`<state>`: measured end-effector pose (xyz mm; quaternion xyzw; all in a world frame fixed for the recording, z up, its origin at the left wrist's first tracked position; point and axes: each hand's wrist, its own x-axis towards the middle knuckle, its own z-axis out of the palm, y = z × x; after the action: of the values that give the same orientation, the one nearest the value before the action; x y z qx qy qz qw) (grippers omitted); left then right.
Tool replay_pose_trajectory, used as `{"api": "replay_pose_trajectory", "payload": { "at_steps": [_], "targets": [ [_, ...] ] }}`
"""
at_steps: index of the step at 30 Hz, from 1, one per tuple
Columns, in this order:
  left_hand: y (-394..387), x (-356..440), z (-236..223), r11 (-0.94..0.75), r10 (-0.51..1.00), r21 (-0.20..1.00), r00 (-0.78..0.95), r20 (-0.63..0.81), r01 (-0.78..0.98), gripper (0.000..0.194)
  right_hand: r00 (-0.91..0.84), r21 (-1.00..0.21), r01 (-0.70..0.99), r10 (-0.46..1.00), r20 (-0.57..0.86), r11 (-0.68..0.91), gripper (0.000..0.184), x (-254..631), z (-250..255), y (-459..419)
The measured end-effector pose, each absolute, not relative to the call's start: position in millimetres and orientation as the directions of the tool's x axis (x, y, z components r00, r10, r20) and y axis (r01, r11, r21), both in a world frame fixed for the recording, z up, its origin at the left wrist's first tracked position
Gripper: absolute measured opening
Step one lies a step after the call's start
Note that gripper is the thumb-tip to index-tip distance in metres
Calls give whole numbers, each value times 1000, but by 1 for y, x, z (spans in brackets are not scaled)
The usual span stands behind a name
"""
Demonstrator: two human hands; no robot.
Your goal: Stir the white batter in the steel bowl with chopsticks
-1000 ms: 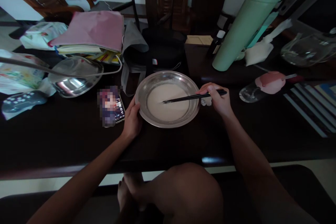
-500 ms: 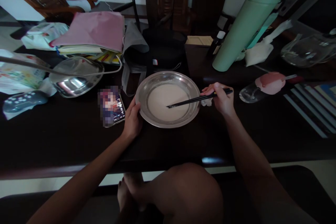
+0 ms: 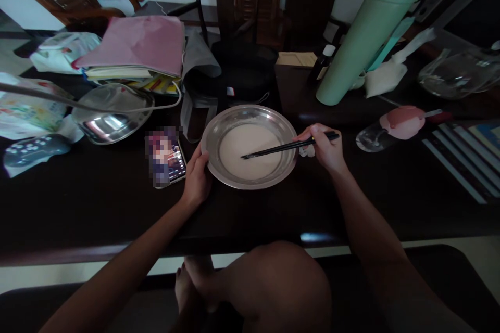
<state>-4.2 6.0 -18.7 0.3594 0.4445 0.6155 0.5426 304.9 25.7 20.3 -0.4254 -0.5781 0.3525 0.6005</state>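
Observation:
A round metal bowl (image 3: 211,138) stands on the dark table in front of me, with a pale, milky batter-like liquid (image 3: 250,140) in it. My left hand (image 3: 197,179) grips the bowl's left rim, thumb on top and the other fingers mostly hidden beneath. Black chopsticks (image 3: 279,150) are pinched in my right hand (image 3: 326,148), at the bowl's right side. They slant down to the left, their tips at the liquid near the middle of the bowl. A crumpled white scrap (image 3: 307,151) lies partly hidden under the right hand.
Left of the bowl lies a lit phone (image 3: 177,164); farther left are a shiny metal basin (image 3: 111,125) and a game controller (image 3: 37,150). A tall green thermos (image 3: 353,44), a pink-capped bottle (image 3: 402,124) and several books (image 3: 464,161) occupy the right side.
My right hand and the chopsticks have shifted slightly to the left, carrying the tips farther left in the liquid. My left hand keeps its hold on the bowl.

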Motion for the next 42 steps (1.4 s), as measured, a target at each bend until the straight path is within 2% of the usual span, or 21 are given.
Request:
{"api": "replay_pose_trajectory", "payload": {
  "at_steps": [5, 10, 15, 21, 25, 27, 30, 33, 36, 39, 42],
  "targets": [
    [7, -5, -21, -22, 987, 938, -157, -35, -347, 46, 180, -928, 49, 910, 373, 371, 52, 305, 22, 26],
    [7, -6, -20, -29, 987, 942, -159, -26, -335, 46, 103, -920, 39, 914, 392, 390, 45, 303, 22, 25],
    [6, -4, -18, -13, 987, 934, -151, -44, -358, 44, 166, -923, 69, 908, 384, 378, 51, 305, 22, 25],
    [7, -5, -19, -4, 986, 929, -154, -58, -371, 46, 102, -910, 137, 908, 406, 392, 47, 302, 24, 24],
    [8, -6, -29, -28, 988, 921, -151, -34, -388, 34, 184, -905, 122, 886, 425, 408, 50, 306, 23, 27],
    [9, -6, -32, -39, 988, 923, -154, -22, -382, 31, 170, -909, 111, 893, 416, 402, 52, 306, 22, 27],
    [8, -6, -29, -36, 988, 926, -150, -22, -375, 37, 111, -907, 126, 902, 416, 403, 48, 303, 22, 26],
    [8, -7, -24, -18, 990, 926, -139, -37, -376, 44, 147, -899, 126, 889, 435, 419, 43, 304, 21, 27],
    [8, -6, -25, -31, 990, 923, -140, -25, -383, 33, 179, -897, 86, 879, 441, 433, 46, 306, 20, 27],
    [8, -5, -28, -49, 988, 925, -155, -10, -378, 18, 109, -903, 79, 897, 429, 422, 46, 305, 20, 27],
    [7, -5, -27, -47, 988, 944, -156, -5, -328, 16, 96, -898, 137, 897, 432, 418, 43, 304, 21, 26]
  ]
}}
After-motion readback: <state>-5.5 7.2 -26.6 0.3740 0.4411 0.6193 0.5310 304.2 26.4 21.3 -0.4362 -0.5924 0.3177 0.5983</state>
